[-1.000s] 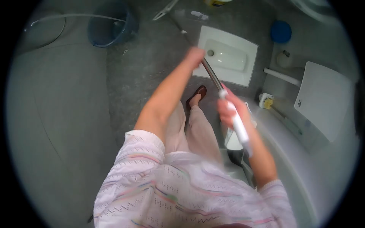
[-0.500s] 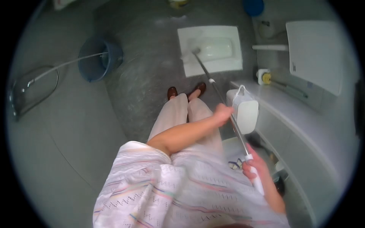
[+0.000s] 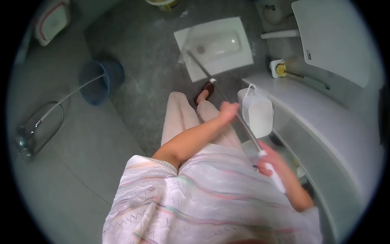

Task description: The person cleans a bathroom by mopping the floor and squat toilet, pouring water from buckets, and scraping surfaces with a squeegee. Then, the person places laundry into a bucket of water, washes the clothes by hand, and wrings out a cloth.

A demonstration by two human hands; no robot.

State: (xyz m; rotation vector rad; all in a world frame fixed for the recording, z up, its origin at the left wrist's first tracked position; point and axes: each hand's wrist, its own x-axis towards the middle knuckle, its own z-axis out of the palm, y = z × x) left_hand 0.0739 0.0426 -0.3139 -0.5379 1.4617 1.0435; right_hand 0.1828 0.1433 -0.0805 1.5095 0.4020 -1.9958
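Both hands are closed around a long pole point(image 3: 249, 132) with a thin metal shaft, a white joint and a white grip. My left hand point(image 3: 229, 110) wraps the shaft partway down. Nearer my body, my right hand point(image 3: 271, 160) holds the white grip. The pole slants away to the upper left, and its far end, a wide greyish blur, lies over the left edge of the white squat toilet point(image 3: 221, 65). Motion smears that end, so its kind cannot be made out. A brown shoe point(image 3: 204, 91) is just below the toilet's near edge.
A blue bucket point(image 3: 115, 77) with a hose point(image 3: 87, 83) leading into it stands left. To the right, a white bin point(image 3: 260, 118) stands beside a ledge point(image 3: 308, 107), which carries a yellow-and-white brush point(image 3: 279, 69). A white pipe point(image 3: 280, 34) juts out above. A yellowish bucket point(image 3: 164, 5) is at the top.
The pole's far end has shifted left, from inside the toilet toward its left edge, and both hands have moved slightly up and left in view. The camera view has also turned.
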